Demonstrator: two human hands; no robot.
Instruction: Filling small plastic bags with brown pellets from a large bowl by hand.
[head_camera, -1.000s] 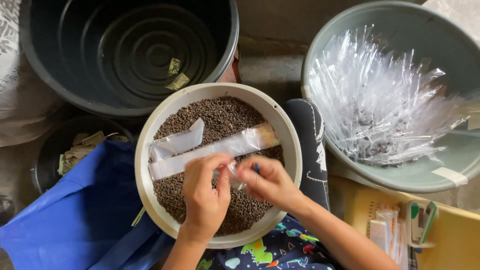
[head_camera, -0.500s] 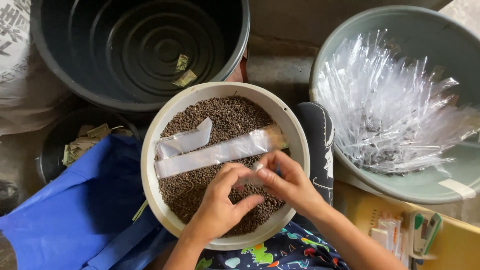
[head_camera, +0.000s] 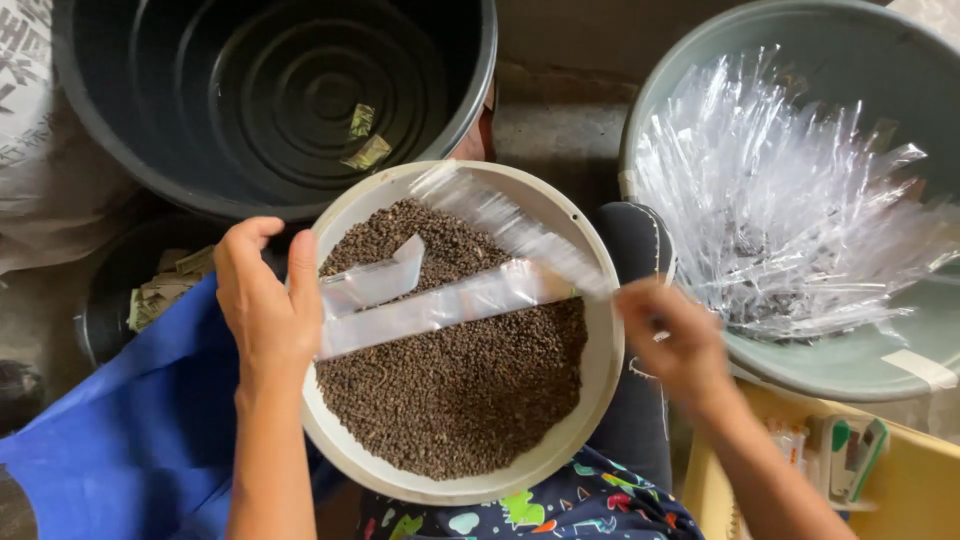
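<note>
Long clear sleeve (head_camera: 505, 225) runs diagonally from upper centre of frame down toward centre-right, blurred, above the bowl (head_camera: 600, 400). Right hand (head_camera: 675, 335) seems to pinch its lower end w/ fingers closed, but blur hides the exact grip, so can't tell for sure. Sleeve looks v. light, thin, floppy and a bit slick; prob. best taken by one end or edge between thumb and finger, since it'll bend and flutter if held mid-length. Left hand (head_camera: 268, 300) sits at the bowl's left rim, fingers loosely curled, partly open, touching the end of two more sleeves (head_camera: 440, 305) that lie flat on the pellets (head_camera: 460, 390); whether it actually grips them isn't clear. Pellets are small, dark brown, loose, filling the pale round bowl at centre frame. Upper left: big dark tub (head_camera: 280, 100) w/ a couple of scraps inside. Right: grey-green basin (head_camera: 850, 360) heaped w/ many clear sleeves. Lower left: blue cloth (head_camera: 130, 440). Lower right: yellow tray (head_camera: 920, 490) w/ small items.
</note>
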